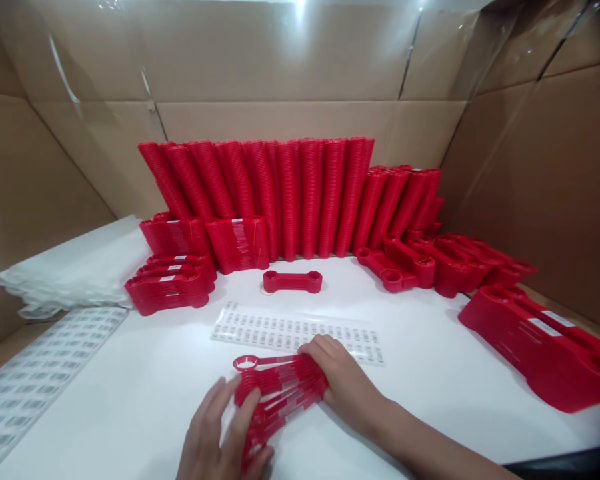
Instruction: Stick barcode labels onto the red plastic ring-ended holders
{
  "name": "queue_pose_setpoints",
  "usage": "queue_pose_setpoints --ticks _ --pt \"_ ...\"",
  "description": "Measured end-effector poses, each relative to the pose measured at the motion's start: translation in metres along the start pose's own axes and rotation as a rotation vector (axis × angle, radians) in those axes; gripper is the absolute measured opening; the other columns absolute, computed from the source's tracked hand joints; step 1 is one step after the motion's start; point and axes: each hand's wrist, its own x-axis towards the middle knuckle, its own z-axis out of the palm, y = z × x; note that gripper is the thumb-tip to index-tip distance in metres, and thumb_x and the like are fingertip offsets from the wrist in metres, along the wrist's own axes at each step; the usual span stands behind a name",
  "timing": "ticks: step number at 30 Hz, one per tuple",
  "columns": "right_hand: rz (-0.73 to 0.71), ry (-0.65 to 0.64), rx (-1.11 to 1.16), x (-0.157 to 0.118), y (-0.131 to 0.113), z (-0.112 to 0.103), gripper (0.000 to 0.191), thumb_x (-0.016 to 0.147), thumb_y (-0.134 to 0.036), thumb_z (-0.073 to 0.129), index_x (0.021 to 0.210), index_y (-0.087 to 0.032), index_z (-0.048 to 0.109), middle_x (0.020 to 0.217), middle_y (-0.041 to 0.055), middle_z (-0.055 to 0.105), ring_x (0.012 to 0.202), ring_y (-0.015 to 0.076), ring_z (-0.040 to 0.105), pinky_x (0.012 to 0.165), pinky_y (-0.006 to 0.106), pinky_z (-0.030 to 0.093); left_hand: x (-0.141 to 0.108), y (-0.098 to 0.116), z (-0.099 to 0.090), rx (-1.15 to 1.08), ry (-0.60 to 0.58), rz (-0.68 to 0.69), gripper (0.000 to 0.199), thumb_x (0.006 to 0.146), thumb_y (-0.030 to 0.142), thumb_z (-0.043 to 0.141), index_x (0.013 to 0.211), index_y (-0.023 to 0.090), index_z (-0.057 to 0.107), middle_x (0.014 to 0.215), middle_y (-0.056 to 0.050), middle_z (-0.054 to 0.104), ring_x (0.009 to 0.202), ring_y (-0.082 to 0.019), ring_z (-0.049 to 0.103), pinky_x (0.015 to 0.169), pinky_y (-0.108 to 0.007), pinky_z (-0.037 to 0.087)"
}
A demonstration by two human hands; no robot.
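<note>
A fanned stack of thin red plastic pieces with ring-shaped ends [280,387] is between my hands, low in the middle of the view. Small clear or whitish labels show along the middle of the pieces. My right hand [343,377] is closed round the stack's right end. At the left end, my left hand [225,427] curls its fingers and thumb about the pieces. One piece's ring [245,363] sticks out at the upper left of the fan. Just beyond the stack lies a label sheet [300,328] with rows of small printed stickers, partly covered by my right hand.
Tall red stacks [290,200] line the back. A short red bundle [293,281] lies before them. Labelled bundles stand at left [170,287] and right [545,343]. White bags [75,270] and another label sheet [45,380] are at left. Cardboard walls [280,60] enclose the white table.
</note>
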Motion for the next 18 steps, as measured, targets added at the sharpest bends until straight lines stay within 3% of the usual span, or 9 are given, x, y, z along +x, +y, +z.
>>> queue_pose_setpoints --ticks 3,7,12,18 --pt "-0.048 -0.065 0.042 -0.001 -0.001 -0.004 0.034 0.067 0.002 0.044 0.093 -0.017 0.054 0.088 0.004 0.054 0.081 0.0168 0.045 0.071 0.03 0.038 0.013 -0.006 -0.003 -0.017 -0.107 -0.014 0.06 0.081 0.03 0.049 0.136 0.021 0.025 0.134 -0.015 0.036 0.121 -0.031 0.04 0.088 -0.041 0.048" --pt "-0.073 -0.146 0.1 -0.004 -0.005 -0.015 0.05 0.063 0.002 0.043 0.109 -0.018 0.051 0.095 0.0053 0.052 0.089 0.0179 0.045 0.078 0.031 0.039 0.019 -0.015 0.002 -0.131 -0.194 -0.083 0.061 0.082 0.023 0.045 0.138 0.022 0.02 0.131 -0.013 0.041 0.116 -0.025 0.047 0.088 -0.036 0.048" --pt "-0.072 -0.283 0.19 -0.01 -0.008 -0.037 0.059 0.069 -0.008 0.047 0.125 -0.022 0.041 0.106 0.0066 0.05 0.1 0.019 0.045 0.088 0.033 0.038 0.024 -0.018 -0.001 -0.314 -0.309 -0.168 0.057 0.078 0.023 0.052 0.132 0.023 0.032 0.128 -0.012 0.043 0.111 -0.024 0.05 0.089 -0.034 0.047" --pt "0.004 -0.375 0.262 -0.019 0.001 -0.053 0.068 0.064 -0.017 0.057 0.129 -0.022 0.038 0.115 0.0068 0.048 0.106 0.021 0.045 0.093 0.034 0.037 0.045 -0.016 -0.02 -0.572 -0.442 -0.268 0.033 0.079 0.027 0.051 0.112 0.023 0.047 0.105 -0.006 0.057 0.095 -0.018 0.057 0.082 -0.029 0.048"
